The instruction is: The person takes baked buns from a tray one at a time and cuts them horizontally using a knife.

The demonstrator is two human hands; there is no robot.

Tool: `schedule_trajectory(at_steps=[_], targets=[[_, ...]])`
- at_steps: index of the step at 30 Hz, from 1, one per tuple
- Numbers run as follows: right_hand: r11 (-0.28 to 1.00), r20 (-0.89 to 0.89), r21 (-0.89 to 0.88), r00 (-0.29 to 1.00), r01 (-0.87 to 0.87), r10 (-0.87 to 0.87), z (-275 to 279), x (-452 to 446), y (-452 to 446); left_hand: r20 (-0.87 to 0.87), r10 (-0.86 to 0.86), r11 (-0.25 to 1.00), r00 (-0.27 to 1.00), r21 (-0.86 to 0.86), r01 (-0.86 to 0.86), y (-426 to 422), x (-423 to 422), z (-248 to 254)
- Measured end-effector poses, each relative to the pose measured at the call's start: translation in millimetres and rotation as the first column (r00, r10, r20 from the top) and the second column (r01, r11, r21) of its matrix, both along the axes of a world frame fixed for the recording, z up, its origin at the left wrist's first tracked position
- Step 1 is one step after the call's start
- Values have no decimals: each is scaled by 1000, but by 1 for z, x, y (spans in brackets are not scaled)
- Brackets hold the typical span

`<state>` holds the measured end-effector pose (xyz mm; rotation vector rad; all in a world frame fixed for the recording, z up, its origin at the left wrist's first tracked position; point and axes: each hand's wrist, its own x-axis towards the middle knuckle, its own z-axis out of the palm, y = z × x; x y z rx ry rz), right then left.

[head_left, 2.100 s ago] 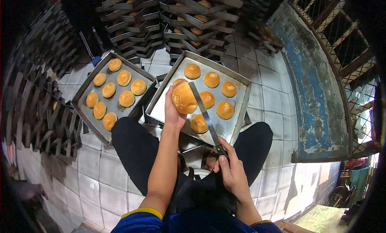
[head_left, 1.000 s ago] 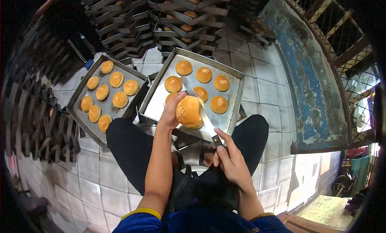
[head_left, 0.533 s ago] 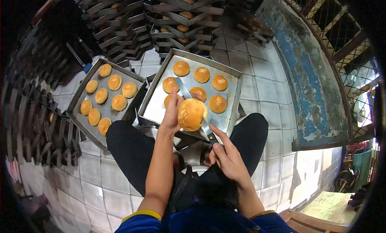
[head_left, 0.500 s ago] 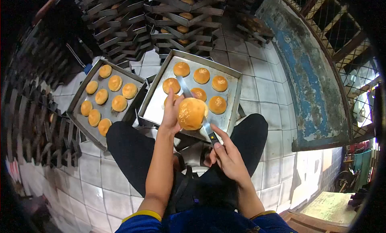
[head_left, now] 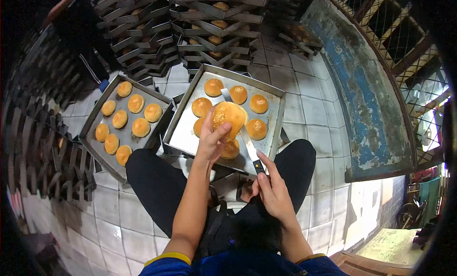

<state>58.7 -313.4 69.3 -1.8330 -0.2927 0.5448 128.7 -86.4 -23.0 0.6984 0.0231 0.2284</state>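
A golden bun (head_left: 229, 118) with seeds on top is held in my left hand (head_left: 213, 139), thumb over its crust, above the right tray. My right hand (head_left: 272, 192) grips the black handle of a long knife (head_left: 249, 145). The blade passes behind the bun, and its tip shows beyond the bun's upper edge. A pale strip shows along the bun's right side; how deep any cut runs is hidden. Below it, the metal tray (head_left: 183, 104) holds several glossy buns. To the left, a second tray (head_left: 97, 154) holds several more buns.
Stacks of metal trays with buns (head_left: 216, 14) rise at the back, and more stacks (head_left: 43, 147) stand at the left. A person in dark clothes (head_left: 88, 43) stands at the back left. A worn blue panel (head_left: 369, 114) leans at the right. Pale floor tiles (head_left: 316, 119) run between.
The held bun has moved up and tilted, and my left thumb now lies over its top. The knife has shifted slightly right. A bun in the right tray beneath my left hand has come into view.
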Motion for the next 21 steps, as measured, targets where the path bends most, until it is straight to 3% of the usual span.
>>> schedule_trajectory(at_steps=[3, 7, 14, 17, 19, 21], targets=[[1000, 47, -3, 999, 2, -2, 1, 1, 0, -5, -103, 994, 995, 39, 103, 1, -3, -2], [999, -43, -31, 999, -17, 16, 17, 11, 5, -64, -217, 970, 974, 97, 222, -2, -7, -12], [992, -11, -73, 995, -98, 98, 8, 2, -10, -66, -216, 960, 974, 165, 224, 22, -10, -8], [993, -54, -53, 993, -109, 106, 9, 8, -2, -71, -272, 946, 960, 165, 280, 17, -12, -14], [993, -63, -38, 992, -116, 114, 2, 9, -2, -116, -410, 863, 905, 273, 426, 21, -9, -26], [991, -69, -22, 989, -133, 132, 2, 10, -2, -95, -369, 884, 925, 273, 380, 24, -8, -31]])
